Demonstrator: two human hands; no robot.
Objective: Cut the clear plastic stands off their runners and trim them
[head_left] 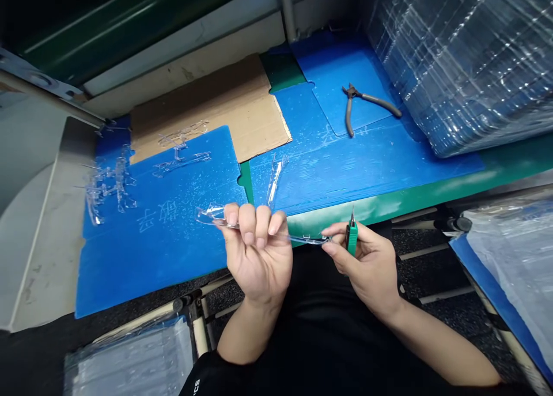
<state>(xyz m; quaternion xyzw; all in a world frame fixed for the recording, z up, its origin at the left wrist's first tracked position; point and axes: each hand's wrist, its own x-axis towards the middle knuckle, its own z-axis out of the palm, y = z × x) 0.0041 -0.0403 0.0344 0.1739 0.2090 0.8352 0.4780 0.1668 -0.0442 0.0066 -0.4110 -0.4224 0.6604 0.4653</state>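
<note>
My left hand (259, 252) is closed round a long, thin clear plastic part (211, 214), palm turned up. One end of the part sticks out past the left fingertips, and the rest runs right toward my other hand. My right hand (367, 263) holds a green utility knife (352, 238), its blade pointing up and away from me. The thumb and index fingertip of that hand also pinch the right end of the clear part. Just beyond my left hand, another clear plastic piece (275, 180) lies on the blue sheet (203, 246).
Clear plastic pieces (114, 183) lie at the left, with others by the cardboard (207, 105). Diagonal cutters (352, 105) rest farther back. A tall film-wrapped stack (470, 67) stands at the right. Below the table edge are bagged stacks (133, 361) on both sides.
</note>
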